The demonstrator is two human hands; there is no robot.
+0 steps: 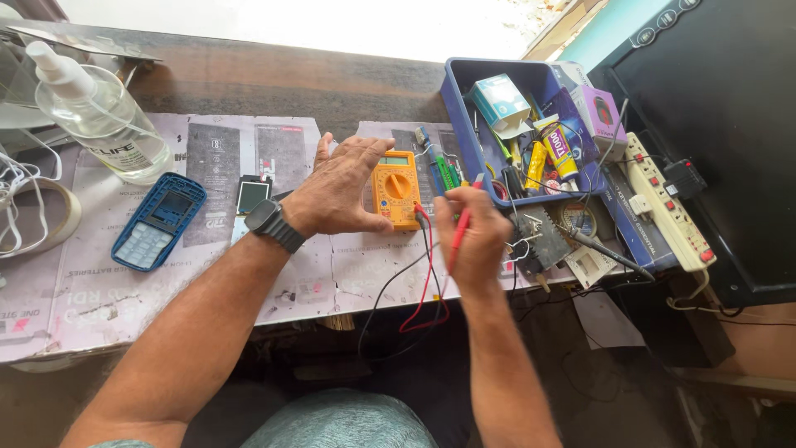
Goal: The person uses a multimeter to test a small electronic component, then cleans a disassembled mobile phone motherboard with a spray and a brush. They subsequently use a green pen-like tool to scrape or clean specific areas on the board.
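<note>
My left hand (338, 189), with a dark watch on its wrist, rests its fingers against the left side of an orange multimeter (396, 189) lying on the paper-covered desk (99, 290). My right hand (471, 236) pinches a red test probe (461, 231), held upright just right of the meter. Red and black leads (423, 290) trail from the meter over the desk's front edge. A small phone screen part (251, 196) lies just left of my left hand.
A blue phone housing (159, 221) lies at the left, near a clear spray bottle (99, 116) and a tape roll (58, 217). A blue tray (464, 99) of tools and glue tubes stands at the right, beside a power strip (670, 207) and a soldering iron (605, 251).
</note>
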